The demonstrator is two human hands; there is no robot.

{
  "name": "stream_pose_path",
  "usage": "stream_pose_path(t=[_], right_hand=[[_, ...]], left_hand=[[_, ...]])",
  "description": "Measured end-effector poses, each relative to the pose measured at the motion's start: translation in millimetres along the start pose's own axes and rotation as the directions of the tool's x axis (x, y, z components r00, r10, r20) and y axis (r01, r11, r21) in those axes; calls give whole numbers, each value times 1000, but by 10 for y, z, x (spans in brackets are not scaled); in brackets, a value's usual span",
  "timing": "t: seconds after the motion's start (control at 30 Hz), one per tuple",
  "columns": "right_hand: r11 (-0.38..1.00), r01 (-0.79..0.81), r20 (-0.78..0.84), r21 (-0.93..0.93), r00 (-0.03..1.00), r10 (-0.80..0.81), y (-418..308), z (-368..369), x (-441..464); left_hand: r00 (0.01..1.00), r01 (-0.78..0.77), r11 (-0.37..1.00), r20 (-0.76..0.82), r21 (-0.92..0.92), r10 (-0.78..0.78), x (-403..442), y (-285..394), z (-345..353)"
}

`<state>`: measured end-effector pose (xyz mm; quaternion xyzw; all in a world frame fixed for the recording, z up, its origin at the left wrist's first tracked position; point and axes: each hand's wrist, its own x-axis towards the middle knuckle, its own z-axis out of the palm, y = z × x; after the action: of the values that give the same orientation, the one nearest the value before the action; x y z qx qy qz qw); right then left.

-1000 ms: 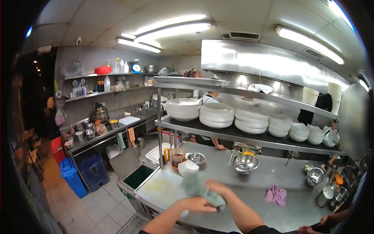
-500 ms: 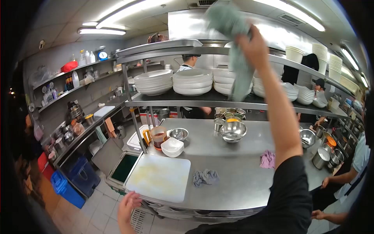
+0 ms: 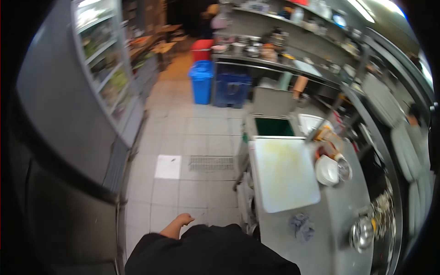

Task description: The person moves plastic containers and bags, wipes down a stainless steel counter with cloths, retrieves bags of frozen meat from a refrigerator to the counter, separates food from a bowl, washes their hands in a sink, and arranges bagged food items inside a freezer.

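There on the left, the bare left hand [image 3: 184,219] hung over pale floor tiles [image 3: 195,195], blurred, its fingers perhaps loosely curled; the right hand's state couldn't be told. Rightward, the yellow-stained white cutting board [image 3: 286,176] lay on the grey steel counter [image 3: 339,206], the crumpled grey cloth [image 3: 302,227] by its near edge, the round steel bowl [image 3: 362,233] farther right!

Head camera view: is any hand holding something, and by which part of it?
No held thing shows in the left hand, over the floor. The right hand is out of view, so whether it holds anything cannot be told.
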<state>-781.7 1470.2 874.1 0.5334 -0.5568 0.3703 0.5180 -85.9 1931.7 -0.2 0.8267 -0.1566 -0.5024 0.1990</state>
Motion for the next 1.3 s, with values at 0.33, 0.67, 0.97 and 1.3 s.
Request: stream_pose_path(t=[0.33,0.67,0.97,1.3], right_hand=[[545,282,-333,790,943,-5,-2307,-264,-1665],[-131,-797,443,590,454,-773,-7394,-947,-3601],[326,-746,190,581,-265,-945,-10096,-844,-6799],[634,-110,244,765,-862,-444,-12308,3,-7989]], left_hand=[[981,192,979,-43,71,-189,138,-309,-654],[943,-119,881,-330,-458,-44,1250,-546,-2624],[146,-536,827,-984,-169,-107,-147,-293,-7686],[-471,-227,970,-863,-83,-184,-2418,472,-10714]])
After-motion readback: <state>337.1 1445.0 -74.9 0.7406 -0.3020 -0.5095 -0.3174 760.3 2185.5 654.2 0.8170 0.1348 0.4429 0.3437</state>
